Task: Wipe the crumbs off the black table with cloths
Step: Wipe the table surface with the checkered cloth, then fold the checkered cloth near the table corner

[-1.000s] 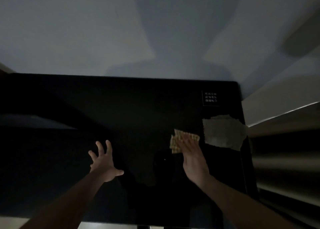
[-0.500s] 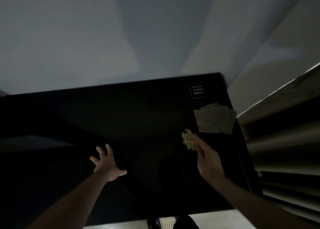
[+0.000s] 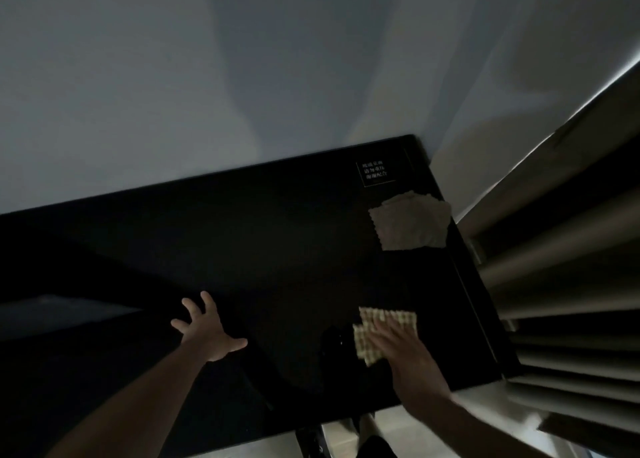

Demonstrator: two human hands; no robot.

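Note:
The glossy black table fills the middle of the head view in dim light. A checked yellow cloth lies flat on it near the front right. My right hand presses flat on that cloth, fingers over its lower right part. My left hand rests on the tabletop further left, fingers spread, holding nothing. A grey cloth lies crumpled at the back right of the table. I cannot make out any crumbs in the dark.
A small white printed label sits at the table's back right corner. A pale wall runs behind the table. Slatted blinds or a radiator stand close along the right edge. Light floor shows below the front edge.
My right hand lifted the checked cloth, then brought it down flat nearer the front edge. The camera tilted, so the table looks rotated. My left hand stayed spread on the table.

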